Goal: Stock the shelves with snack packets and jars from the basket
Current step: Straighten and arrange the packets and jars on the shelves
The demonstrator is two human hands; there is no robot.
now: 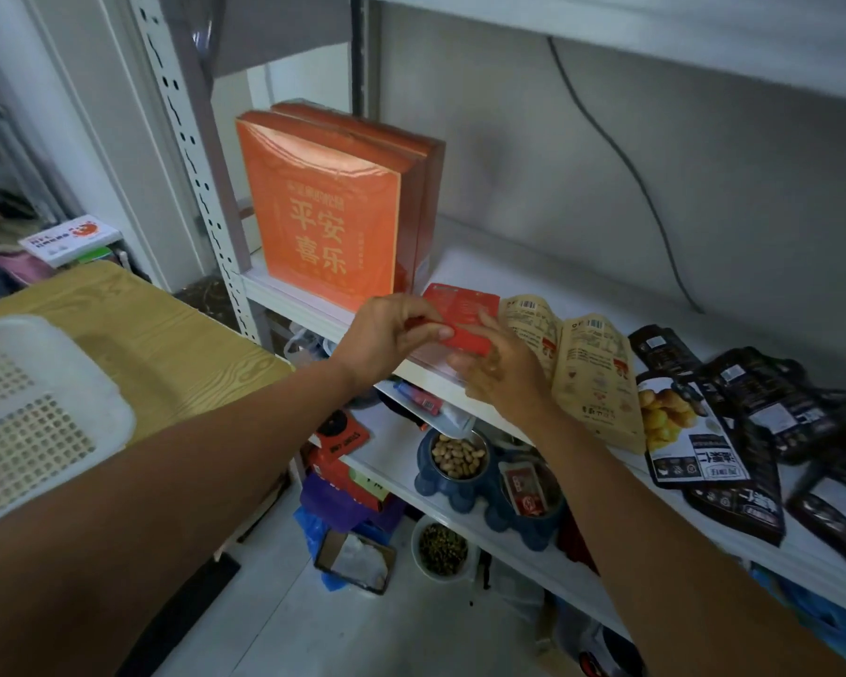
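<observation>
- Our left hand pinches the red packet between thumb and fingers.
- Our right hand grips its other end.
- The packet is over the front of the shelf, near the orange boxes.

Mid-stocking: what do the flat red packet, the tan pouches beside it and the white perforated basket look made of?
Flat red packet: smooth, slightly shiny, likely plastic film or coated card; unclear which. Tan pouches: matte, creased, kraft-paper look. White perforated basket: moulded plastic, judging by its glossy rim and hole grid.
</observation>
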